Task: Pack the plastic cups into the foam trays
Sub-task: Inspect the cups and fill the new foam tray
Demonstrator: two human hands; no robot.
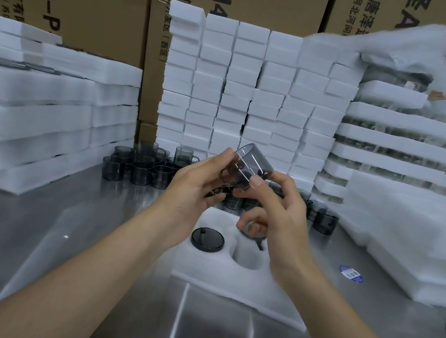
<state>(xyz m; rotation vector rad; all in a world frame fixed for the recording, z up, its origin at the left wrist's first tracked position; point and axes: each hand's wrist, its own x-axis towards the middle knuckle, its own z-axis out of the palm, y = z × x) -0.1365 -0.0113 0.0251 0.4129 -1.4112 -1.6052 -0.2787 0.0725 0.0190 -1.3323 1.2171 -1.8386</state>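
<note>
Both hands are up above the foam tray [228,282], sharing one smoky grey plastic cup [254,165]. Left hand [195,190] grips it w/ thumb on top and fingers curled underneath. Right hand [284,218] has thumb + index nipped on the cup's near side, and its other fingers hang loosely curled lower down, close over the tray's back-right pocket.

Cup is tipped on its side, handle on the left-hand side. Prob being turned so the handle lines up w/ the pocket's slot, which imo is why it takes two hands and not one.

Tray lies flat on the steel table [88,250], directly under the hands, so the drop is short. Its front-left pocket holds a black lid [207,239]. The front-right pocket [247,256] is empty, so my guess is this cup goes there. Something dark w/ a handle sits at the back-right pocket under the right fingers. Can't tell if it's a seated cup or whether the fingers touch it.

Loose cups [135,167] are bunched just behind the tray, handy for the next grab. Foam blocks [257,87] are stacked further behind it, and filled trays [393,142] are piled off to its right, out of the way.
</note>
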